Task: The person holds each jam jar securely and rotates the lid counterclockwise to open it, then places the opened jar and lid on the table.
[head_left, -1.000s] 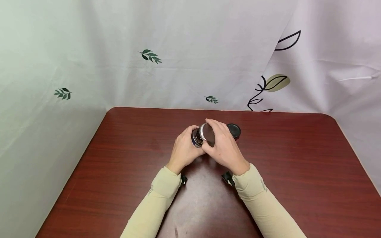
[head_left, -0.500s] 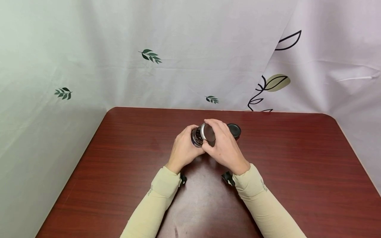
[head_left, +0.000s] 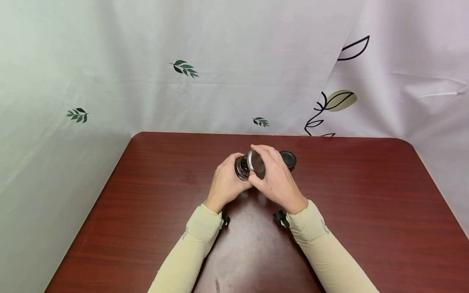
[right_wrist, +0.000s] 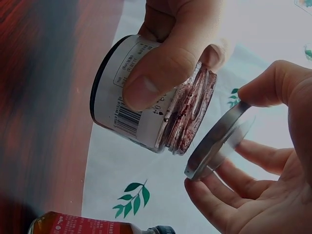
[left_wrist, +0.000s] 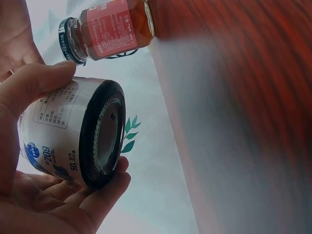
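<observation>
My left hand (head_left: 227, 184) grips a small glass jar (head_left: 242, 167) with a white label, held on its side above the table. The same jar (left_wrist: 73, 139) fills the left wrist view, and the jar (right_wrist: 146, 112) in the right wrist view shows its threaded mouth bare. My right hand (head_left: 275, 179) holds a silver lid (head_left: 255, 162) by its rim in its fingertips. In the right wrist view the lid (right_wrist: 217, 144) sits just off the jar's mouth, apart from it.
A second bottle with a red label and black cap (head_left: 288, 160) lies on the dark red table (head_left: 146, 203) just behind my right hand; the bottle (left_wrist: 109, 29) also shows in the left wrist view. Leaf-print curtains (head_left: 183, 69) hang behind and to the sides.
Both hands, the jar and the lid have risen very slightly. Otherwise nothing visibly moved.
</observation>
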`<state>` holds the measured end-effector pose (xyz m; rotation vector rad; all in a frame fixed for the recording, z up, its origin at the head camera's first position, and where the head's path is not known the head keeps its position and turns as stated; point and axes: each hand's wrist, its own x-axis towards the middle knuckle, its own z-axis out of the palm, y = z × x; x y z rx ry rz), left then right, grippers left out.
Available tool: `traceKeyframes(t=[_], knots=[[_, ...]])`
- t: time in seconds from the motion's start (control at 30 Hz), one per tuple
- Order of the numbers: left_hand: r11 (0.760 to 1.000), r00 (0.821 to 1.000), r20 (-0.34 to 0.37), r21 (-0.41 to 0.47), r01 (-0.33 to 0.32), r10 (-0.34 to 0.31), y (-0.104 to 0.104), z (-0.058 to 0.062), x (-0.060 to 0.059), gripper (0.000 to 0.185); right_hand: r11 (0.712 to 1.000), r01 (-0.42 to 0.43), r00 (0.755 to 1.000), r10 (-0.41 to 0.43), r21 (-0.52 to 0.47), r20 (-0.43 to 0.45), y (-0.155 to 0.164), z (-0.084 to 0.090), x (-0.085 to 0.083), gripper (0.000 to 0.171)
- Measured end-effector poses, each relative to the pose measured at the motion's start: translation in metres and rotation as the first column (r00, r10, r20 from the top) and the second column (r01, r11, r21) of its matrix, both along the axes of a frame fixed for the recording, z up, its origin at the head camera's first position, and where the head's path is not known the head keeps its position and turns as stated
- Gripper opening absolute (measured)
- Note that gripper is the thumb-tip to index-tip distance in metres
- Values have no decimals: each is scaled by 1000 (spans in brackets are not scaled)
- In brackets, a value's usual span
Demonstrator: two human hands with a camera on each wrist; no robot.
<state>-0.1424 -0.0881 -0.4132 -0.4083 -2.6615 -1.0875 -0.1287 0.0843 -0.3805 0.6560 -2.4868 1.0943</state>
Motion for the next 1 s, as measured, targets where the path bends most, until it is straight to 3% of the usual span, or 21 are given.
traceKeyframes(t=[1.0], knots=[[1000, 999, 24, 3, -22, 22, -3, 3, -1, 63, 997, 50, 999, -50, -58, 11, -2, -3, -1, 65]])
